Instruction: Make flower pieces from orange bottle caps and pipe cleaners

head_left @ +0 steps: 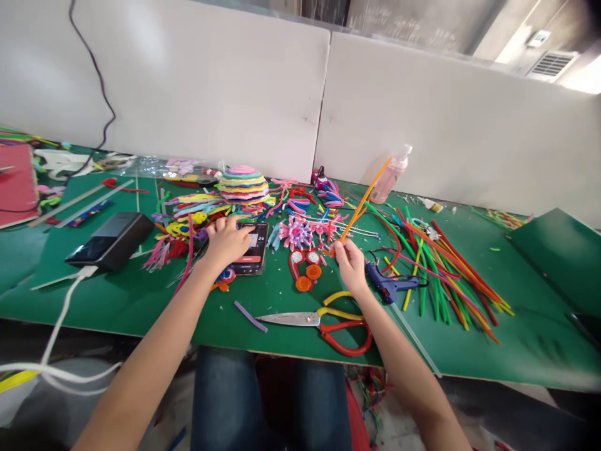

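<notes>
My left hand (226, 239) reaches over a smartphone (252, 262) lying on the table, fingers stretched out, with a fingertip at the lit screen. Whether it presses the glass I cannot tell. In my right hand (351, 268), orange pipe cleaners (369, 193) are pinched between thumb and fingers and rise up to the right. Between both hands lies a red and orange pipe-cleaner piece (313, 272), with a pink and purple pipe-cleaner flower (297, 233) behind it. Scissors (291, 319) with yellow and red handles lie nearer me, blades closed.
A blue glue gun (387, 285) rests beside my right hand, near loose colourful pipe cleaners (441, 269). A pink bottle (392, 174) stands by the white partition (422, 106). On the left are a black box-shaped device (113, 241) with a white cable and a striped domed piece (243, 185).
</notes>
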The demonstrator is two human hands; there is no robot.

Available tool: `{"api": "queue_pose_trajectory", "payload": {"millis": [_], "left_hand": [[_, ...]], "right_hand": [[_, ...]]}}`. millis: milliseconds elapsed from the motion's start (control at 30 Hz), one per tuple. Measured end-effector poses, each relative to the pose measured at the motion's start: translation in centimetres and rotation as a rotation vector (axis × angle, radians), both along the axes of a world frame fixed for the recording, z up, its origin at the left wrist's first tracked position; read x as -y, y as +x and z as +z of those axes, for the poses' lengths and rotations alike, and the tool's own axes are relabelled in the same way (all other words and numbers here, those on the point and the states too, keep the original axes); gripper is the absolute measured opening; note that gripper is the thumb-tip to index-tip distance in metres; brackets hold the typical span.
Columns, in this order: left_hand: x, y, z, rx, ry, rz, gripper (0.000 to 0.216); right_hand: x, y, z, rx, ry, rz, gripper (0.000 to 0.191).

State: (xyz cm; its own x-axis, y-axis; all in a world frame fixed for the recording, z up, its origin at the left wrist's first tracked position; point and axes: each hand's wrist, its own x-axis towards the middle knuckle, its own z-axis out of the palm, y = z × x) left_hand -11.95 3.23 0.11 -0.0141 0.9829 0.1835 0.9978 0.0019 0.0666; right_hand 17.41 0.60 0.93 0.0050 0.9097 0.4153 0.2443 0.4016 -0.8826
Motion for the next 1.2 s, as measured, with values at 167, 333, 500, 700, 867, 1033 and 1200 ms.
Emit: {"api": "queue_pose_trajectory", "payload": {"millis": [167,333,500,700,867,1033,1200], "left_hand": [[-1.0,0.5,0.8,0.229,0.232,0.023,0.04],[-0.9,4.1,4.2,0.727,0.53,-0.179,0.028],[0.2,12.5,4.3,1.329,0.16,-0.309,0.026],[2.0,16.3,1.4,1.67,0.002,-0.249,0.028],[2.0,15.0,1.8,1.832,-0.099,-0.146,0.025],[2.0,14.8,2.2,1.857,-0.185,-0.163,0.028],[1.9,14.8,1.5,1.891,-0.226,-0.174,0.031]], "right_hand": [[-0.1,0.1,-0.1,-0.044,-0.02,-0.037,0.039],[0.0,-0.3,0.4,-0.16,-0.078,0.021,0.031],[0.0,-0.1,0.5,-0.276,-0.139,0.003,0.03],[-0.2,-0.4,-0.2,-0.272,-0.159,-0.012,0.031],[0.0,-0.9,-0.5,-0.249,-0.161,0.032,0.031],[0.1,-0.7,-0.4,-0.174,-0.133,0.029,0.031],[0.0,-0.7,-0.5,-0.171,-0.117,0.023,0.031]]}}
